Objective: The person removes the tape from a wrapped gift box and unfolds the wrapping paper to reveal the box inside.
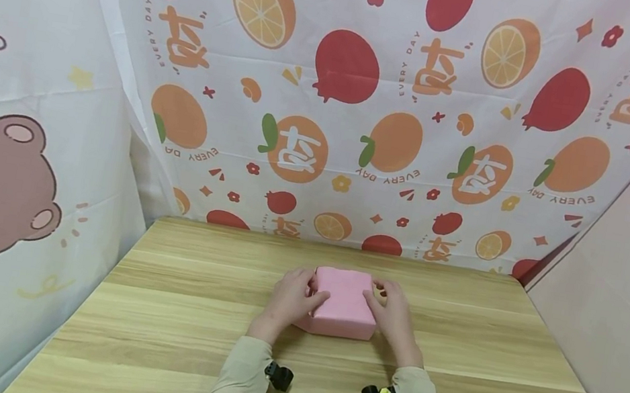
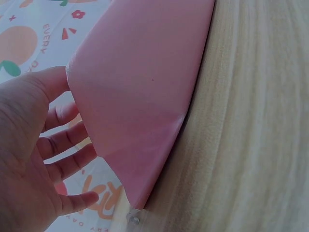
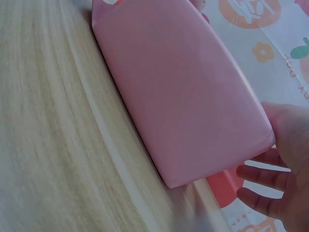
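Note:
A box wrapped in pink paper [image 1: 344, 296] lies flat on the wooden table. At its left end a pointed paper flap [image 2: 137, 181] sticks out, with a small clear piece, perhaps tape [image 2: 133, 219], at its tip. My left hand [image 1: 292, 296] holds the box's left end, thumb on the top edge and fingers along the side. The opposite end is held by my right hand [image 1: 393, 313], its thumb on the top right edge. In the right wrist view that end of the pink paper looks smooth. Some right fingertips are hidden behind the box.
Near the right fingers lies a small tan thing with dark spots [image 1: 380, 292], mostly hidden. The wooden table [image 1: 181, 312] stretches around the box. A fruit-print curtain [image 1: 350, 127] hangs behind its far edge, and a bear-print cloth [image 1: 60, 104] hangs at the left.

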A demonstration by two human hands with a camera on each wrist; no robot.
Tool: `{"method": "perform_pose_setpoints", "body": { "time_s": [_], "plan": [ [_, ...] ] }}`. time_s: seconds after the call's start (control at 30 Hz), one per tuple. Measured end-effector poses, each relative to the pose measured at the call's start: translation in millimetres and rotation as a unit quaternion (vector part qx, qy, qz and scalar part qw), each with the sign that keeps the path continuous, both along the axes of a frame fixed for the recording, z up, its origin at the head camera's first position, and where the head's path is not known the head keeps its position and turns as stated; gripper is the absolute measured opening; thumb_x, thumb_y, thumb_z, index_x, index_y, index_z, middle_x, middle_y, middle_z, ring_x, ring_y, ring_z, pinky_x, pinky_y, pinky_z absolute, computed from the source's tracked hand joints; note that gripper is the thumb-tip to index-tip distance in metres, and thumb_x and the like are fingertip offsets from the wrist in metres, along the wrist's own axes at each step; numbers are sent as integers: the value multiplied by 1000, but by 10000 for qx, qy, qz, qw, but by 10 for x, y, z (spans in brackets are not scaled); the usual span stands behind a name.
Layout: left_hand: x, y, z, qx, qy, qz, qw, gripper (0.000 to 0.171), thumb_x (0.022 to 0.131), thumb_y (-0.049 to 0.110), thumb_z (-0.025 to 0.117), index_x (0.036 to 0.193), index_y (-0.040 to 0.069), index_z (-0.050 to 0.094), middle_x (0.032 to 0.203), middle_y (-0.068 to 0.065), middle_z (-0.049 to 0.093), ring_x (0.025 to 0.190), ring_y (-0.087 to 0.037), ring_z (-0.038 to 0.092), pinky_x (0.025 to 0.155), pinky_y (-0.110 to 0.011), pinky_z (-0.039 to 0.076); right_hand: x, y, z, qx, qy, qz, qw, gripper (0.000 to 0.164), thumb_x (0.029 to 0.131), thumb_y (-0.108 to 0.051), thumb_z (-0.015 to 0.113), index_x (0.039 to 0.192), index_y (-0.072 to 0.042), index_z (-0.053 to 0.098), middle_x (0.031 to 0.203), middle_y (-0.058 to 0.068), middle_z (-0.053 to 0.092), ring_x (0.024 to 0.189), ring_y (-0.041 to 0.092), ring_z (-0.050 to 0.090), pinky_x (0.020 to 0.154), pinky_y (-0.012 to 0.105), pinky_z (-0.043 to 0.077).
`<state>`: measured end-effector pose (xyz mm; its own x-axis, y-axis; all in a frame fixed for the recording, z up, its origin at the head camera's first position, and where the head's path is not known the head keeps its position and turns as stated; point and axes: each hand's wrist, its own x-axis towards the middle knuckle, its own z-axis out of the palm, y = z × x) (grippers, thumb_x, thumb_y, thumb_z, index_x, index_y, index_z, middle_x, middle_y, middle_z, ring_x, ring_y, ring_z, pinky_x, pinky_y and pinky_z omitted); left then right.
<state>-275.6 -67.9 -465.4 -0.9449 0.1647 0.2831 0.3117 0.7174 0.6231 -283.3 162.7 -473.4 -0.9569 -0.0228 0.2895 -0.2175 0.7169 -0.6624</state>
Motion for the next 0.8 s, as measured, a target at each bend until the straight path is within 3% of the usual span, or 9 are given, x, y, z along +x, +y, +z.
{"method": "perform_pose_setpoints", "body": {
  "time_s": [0.23, 0.37, 0.6, 0.8],
  "plan": [
    [-8, 3, -9, 30, -62, -2, 10000, 36, 87, 41, 71, 85, 7, 58, 83, -9, 56, 76, -15, 44, 67, -28, 34, -18, -20, -27, -45, 768, -55, 9970, 13, 90, -18, 69, 96, -6, 68, 102, 12, 64, 98, 28, 61, 86, 44, 52],
    [-7, 6, -9, 41, -106, -3, 9999, 36, 87, 41, 70, 85, 7, 58, 84, -10, 56, 77, -15, 44, 67, -28, 34, -42, -19, -60, 77, 1055, -42, 9944, 7, 89, -12, 69, 88, -6, 66, 97, 10, 62, 95, 26, 61, 84, 44, 52],
    [1, 7, -6, 84, -146, -22, 9999, 35, 87, 40, 71, 86, 7, 57, 85, -11, 57, 77, -15, 44, 67, -29, 35, -39, 7, -55, 36, 683, -251, 9973, 10, 94, -11, 62, 90, -2, 59, 103, 15, 58, 100, 31, 58, 89, 46, 50],
    [4, 9, -7, 107, -180, -43, 9998, 35, 87, 39, 71, 86, 7, 57, 85, -11, 56, 76, -15, 45, 66, -28, 35, -31, 44, -76, 138, 613, -456, 9970, 12, 94, -12, 60, 88, -2, 57, 101, 15, 56, 96, 31, 58, 87, 45, 50]
  ]
}}
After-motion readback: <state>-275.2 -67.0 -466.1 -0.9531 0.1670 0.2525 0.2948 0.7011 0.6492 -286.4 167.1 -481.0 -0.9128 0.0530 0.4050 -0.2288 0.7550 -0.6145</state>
